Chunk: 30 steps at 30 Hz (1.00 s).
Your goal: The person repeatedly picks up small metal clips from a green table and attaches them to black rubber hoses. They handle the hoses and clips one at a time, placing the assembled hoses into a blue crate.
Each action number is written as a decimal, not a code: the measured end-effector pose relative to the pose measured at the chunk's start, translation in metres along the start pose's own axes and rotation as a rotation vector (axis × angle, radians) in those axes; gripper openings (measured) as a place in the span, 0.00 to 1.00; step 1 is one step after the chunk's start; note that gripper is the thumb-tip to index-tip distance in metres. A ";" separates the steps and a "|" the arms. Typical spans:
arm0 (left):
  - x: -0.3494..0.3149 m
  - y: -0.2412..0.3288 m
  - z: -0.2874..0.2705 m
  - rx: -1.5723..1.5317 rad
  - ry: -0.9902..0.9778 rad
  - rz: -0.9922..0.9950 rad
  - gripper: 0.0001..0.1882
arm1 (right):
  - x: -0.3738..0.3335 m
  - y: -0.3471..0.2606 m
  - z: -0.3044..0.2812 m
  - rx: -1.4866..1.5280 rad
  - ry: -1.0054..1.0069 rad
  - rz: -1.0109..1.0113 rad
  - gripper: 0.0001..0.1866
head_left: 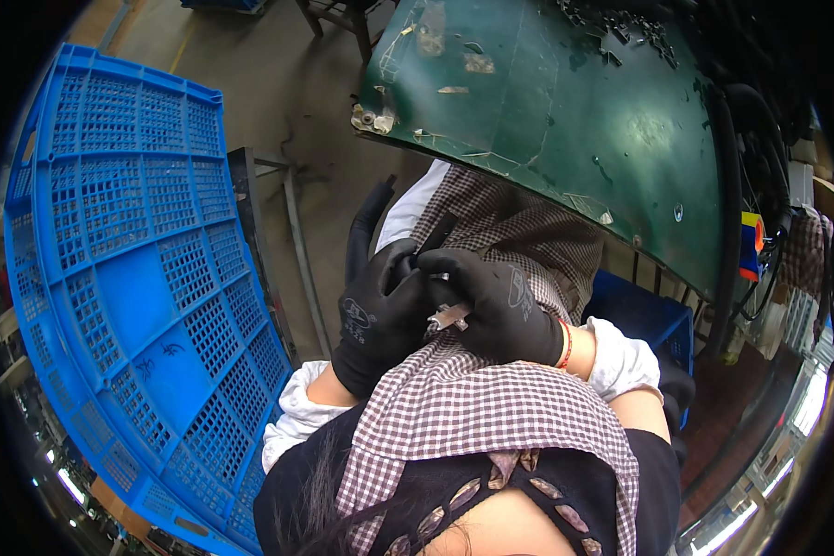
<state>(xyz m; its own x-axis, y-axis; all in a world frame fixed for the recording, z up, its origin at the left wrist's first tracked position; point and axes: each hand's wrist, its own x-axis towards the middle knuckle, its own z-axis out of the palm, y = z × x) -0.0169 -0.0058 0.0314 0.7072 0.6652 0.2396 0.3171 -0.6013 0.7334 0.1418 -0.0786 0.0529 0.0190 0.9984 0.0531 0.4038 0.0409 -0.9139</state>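
Both hands wear black gloves and are held close together over my lap. My left hand (380, 306) is closed, its fingers curled against the right hand. A long, curved black piece (366, 227) rises beside it; I cannot make out its kind. Another narrow black strip (437, 232) sticks up between the hands. My right hand (505, 306) is closed around a small tool with a flat, light metallic end (450, 317) showing under the fingers. The rest of that tool is hidden in the glove.
A green worktable (547, 102) with a worn edge stands ahead, with small black parts (621, 28) heaped at its far side. A tall blue plastic crate (148, 278) is at my left, beside a metal frame (296, 250). Another blue crate (653, 310) sits under the table at right.
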 end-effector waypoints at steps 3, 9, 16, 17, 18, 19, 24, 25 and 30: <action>-0.003 -0.005 -0.001 0.010 -0.014 0.029 0.19 | 0.000 -0.005 0.001 -0.004 0.110 0.078 0.23; -0.007 -0.005 0.000 -0.028 0.029 0.066 0.14 | 0.005 -0.004 -0.020 0.201 -0.153 0.377 0.20; -0.010 -0.006 0.000 -0.004 -0.002 0.149 0.21 | 0.007 0.001 -0.033 0.253 -0.252 0.372 0.17; -0.012 -0.011 0.004 -0.012 0.017 0.153 0.22 | 0.005 0.001 -0.037 0.193 -0.226 0.342 0.16; -0.010 -0.010 0.007 -0.020 0.037 0.152 0.23 | 0.004 0.001 -0.041 0.132 -0.203 0.311 0.15; -0.011 -0.006 0.005 -0.093 0.011 0.002 0.24 | 0.004 -0.004 -0.045 0.246 -0.105 0.487 0.14; -0.015 0.002 0.000 -0.168 -0.140 -0.241 0.27 | 0.004 0.023 -0.060 0.314 -0.075 0.498 0.12; -0.016 0.001 0.000 -0.159 -0.173 -0.233 0.26 | 0.005 0.028 -0.061 0.302 -0.100 0.493 0.12; -0.021 -0.003 0.003 -0.084 -0.077 -0.166 0.22 | 0.012 0.040 -0.057 0.383 -0.211 0.472 0.10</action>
<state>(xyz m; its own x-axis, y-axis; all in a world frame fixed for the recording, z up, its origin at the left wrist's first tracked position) -0.0310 -0.0193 0.0223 0.6972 0.7140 0.0640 0.3816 -0.4452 0.8101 0.2102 -0.0674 0.0399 -0.0808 0.8970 -0.4347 0.0400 -0.4328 -0.9006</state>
